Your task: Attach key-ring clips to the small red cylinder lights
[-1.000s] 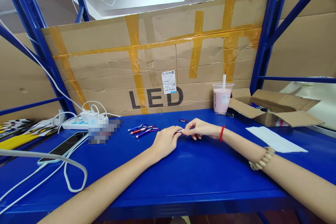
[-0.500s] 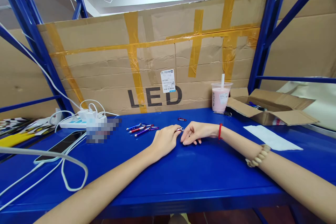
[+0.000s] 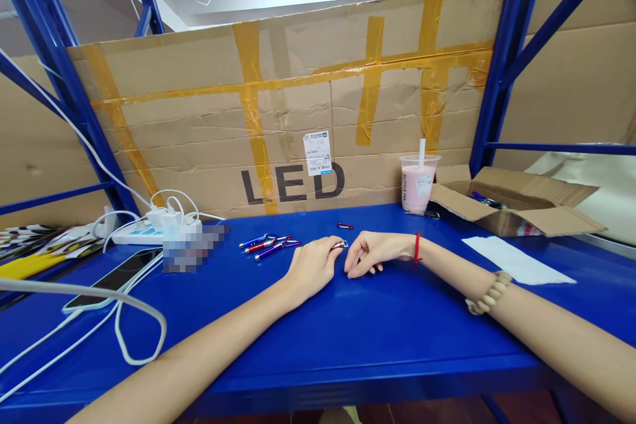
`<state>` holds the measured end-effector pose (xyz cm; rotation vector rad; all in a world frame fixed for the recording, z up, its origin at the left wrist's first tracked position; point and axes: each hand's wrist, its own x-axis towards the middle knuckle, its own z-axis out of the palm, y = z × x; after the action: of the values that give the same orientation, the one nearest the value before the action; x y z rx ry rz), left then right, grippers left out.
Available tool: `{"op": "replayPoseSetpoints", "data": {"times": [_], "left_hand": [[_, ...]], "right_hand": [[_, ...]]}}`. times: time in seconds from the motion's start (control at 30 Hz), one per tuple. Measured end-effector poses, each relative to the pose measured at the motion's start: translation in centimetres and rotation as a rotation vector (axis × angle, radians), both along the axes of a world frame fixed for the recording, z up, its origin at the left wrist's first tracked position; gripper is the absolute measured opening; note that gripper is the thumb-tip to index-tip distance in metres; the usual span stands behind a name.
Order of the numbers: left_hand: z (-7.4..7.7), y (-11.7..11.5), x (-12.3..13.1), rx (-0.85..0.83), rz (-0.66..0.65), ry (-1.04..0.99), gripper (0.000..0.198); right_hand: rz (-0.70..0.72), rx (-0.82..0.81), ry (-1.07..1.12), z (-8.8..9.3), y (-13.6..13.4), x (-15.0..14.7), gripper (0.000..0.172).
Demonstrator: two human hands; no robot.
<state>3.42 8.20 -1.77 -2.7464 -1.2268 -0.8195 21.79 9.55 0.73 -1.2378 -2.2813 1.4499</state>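
My left hand point(image 3: 312, 266) rests on the blue table point(image 3: 318, 338) with its fingers curled round a small metal ring piece point(image 3: 340, 245) that shows at the fingertips. My right hand point(image 3: 370, 252) lies just to its right, fingers loosely bent and slightly apart from that piece, holding nothing I can see. A red cord circles the right wrist and a bead bracelet sits further up the forearm. Several small pen-like torches point(image 3: 268, 246) lie left of my hands. A small red clip point(image 3: 344, 226) lies behind them.
A pink drink cup with a straw point(image 3: 417, 183) stands at the back, beside an open cardboard box point(image 3: 517, 205). A white sheet point(image 3: 517, 260) lies right. A phone point(image 3: 114, 277), white cables point(image 3: 124, 331) and a power strip point(image 3: 144, 230) fill the left. Taped cardboard marked LED forms the back wall.
My right hand has let go of the small ring piece and drawn back a little to the right, its fingers loosening. The left hand keeps the piece and has barely moved.
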Motion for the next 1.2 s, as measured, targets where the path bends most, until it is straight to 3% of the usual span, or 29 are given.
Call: {"op": "replayPoseSetpoints", "data": {"times": [1.2], "left_hand": [[0.03, 0.02, 0.00, 0.000, 0.000, -0.005, 0.018]], "right_hand": [[-0.005, -0.036, 0.016, -0.36, 0.58, 0.13, 0.045]]}}
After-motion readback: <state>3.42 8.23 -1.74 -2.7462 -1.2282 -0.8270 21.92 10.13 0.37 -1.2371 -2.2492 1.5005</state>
